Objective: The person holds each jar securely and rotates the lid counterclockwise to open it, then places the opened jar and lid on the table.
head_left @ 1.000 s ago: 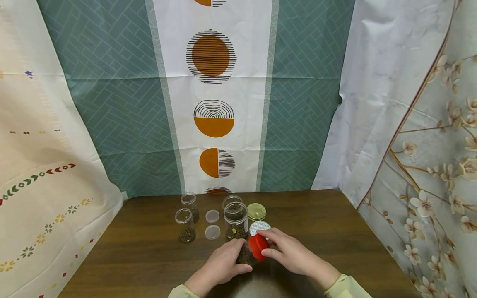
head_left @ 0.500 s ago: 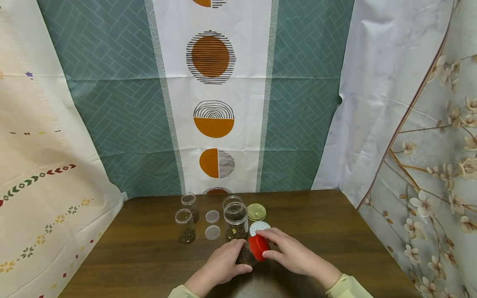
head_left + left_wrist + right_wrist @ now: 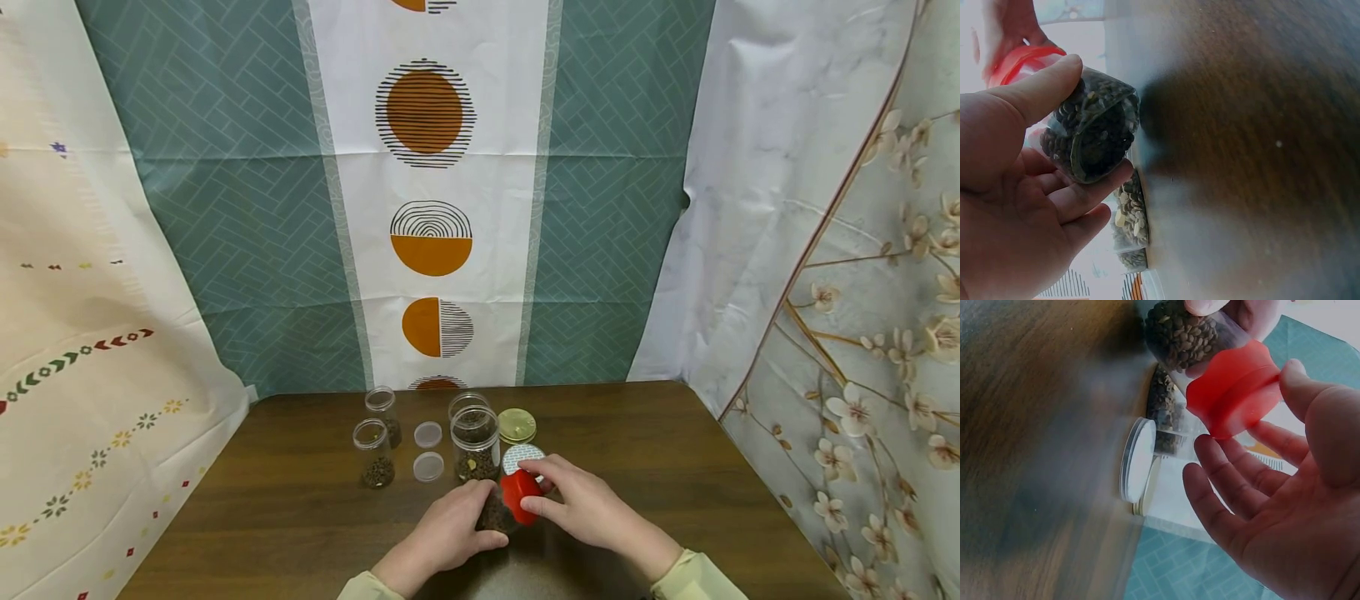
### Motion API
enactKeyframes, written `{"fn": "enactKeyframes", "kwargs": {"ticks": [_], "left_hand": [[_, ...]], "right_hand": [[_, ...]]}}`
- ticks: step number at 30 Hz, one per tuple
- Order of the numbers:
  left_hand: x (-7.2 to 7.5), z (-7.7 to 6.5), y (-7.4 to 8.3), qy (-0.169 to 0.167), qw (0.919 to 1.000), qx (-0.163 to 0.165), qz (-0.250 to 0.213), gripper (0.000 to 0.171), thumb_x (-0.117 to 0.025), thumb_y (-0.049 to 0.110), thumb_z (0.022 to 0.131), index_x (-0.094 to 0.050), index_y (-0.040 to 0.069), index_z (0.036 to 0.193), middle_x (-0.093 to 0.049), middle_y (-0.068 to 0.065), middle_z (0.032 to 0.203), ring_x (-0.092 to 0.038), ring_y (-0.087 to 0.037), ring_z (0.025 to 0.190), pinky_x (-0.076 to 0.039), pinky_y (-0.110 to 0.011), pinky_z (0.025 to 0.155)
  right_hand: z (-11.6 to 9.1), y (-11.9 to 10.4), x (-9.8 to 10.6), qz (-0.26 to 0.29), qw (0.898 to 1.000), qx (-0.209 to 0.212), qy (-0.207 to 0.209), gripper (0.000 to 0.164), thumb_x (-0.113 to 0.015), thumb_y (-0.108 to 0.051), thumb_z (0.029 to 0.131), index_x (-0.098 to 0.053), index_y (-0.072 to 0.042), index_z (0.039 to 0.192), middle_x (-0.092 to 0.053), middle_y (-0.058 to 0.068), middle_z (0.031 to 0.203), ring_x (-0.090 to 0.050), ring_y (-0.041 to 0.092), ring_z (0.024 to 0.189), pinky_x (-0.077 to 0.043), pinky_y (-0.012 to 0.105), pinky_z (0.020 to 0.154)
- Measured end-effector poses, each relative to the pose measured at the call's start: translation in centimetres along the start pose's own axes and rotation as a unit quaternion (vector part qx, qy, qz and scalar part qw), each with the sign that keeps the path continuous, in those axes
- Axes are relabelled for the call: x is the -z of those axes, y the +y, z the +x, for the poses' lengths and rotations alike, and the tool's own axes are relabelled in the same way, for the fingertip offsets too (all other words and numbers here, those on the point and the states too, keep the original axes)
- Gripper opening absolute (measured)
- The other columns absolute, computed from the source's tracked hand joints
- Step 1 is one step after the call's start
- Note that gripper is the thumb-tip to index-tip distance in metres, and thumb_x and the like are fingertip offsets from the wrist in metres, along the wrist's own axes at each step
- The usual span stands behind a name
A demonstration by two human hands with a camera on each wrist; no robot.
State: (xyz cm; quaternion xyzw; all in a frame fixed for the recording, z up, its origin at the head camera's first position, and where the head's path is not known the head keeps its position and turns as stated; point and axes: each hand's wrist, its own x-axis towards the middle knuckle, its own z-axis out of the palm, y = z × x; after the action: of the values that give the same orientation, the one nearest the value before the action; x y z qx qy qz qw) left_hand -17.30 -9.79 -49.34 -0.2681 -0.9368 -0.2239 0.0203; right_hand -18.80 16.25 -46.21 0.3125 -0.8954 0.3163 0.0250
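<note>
In the head view my left hand [image 3: 450, 525] grips a clear jar [image 3: 495, 512] low over the front of the table. The jar is tilted, its mouth end toward the right. Dark seeds or pellets fill part of it, seen closely in the left wrist view through the jar's wall [image 3: 1094, 119]. A red scalloped lid [image 3: 521, 497] sits on the mouth end. My right hand [image 3: 581, 510] pinches this lid between thumb and fingertips, as the right wrist view of the lid [image 3: 1235, 390] shows. Whether the lid's thread is engaged cannot be seen.
Behind the hands stand uncapped clear jars, a wide one [image 3: 476, 454] with another behind it, and two narrower ones, the front [image 3: 374, 462] and the rear [image 3: 384, 411]. Two clear lids [image 3: 429, 467], a white-faced lid [image 3: 522, 458] and gold lids [image 3: 517, 423] lie among them on the wooden table [image 3: 300, 500].
My right thumb and fingers have shifted slightly around the red lid, and the lid's angle differs a little. The left hand and the jar stay in place.
</note>
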Motion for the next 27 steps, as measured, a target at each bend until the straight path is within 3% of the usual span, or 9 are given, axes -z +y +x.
{"fn": "enactKeyframes", "kwargs": {"ticks": [8, 27], "left_hand": [[0.05, 0.02, 0.02, -0.004, 1.0000, 0.003, -0.006, 0.062, -0.092, 0.040, 0.092, -0.064, 0.007, 0.137, -0.069, -0.003, 0.121, -0.069, -0.023, 0.113, -0.059, -0.044, 0.092], [-0.14, 0.00, 0.00, 0.003, 1.0000, -0.002, 0.003, 0.064, -0.093, 0.040, 0.092, -0.064, 0.006, 0.137, -0.069, -0.005, 0.122, -0.069, -0.024, 0.113, -0.059, -0.045, 0.093]], "right_hand": [[0.03, 0.03, -0.06, 0.007, 1.000, 0.008, -0.002, 0.053, -0.077, -0.045, 0.104, -0.068, -0.015, 0.147, -0.068, -0.009, 0.118, -0.071, 0.013, 0.102, -0.055, 0.033, 0.077], [-0.11, 0.33, -0.01, 0.008, 0.999, 0.025, -0.019, 0.055, -0.078, -0.040, 0.104, -0.064, -0.018, 0.152, -0.067, -0.007, 0.130, -0.070, 0.016, 0.114, -0.059, 0.039, 0.091]]}}
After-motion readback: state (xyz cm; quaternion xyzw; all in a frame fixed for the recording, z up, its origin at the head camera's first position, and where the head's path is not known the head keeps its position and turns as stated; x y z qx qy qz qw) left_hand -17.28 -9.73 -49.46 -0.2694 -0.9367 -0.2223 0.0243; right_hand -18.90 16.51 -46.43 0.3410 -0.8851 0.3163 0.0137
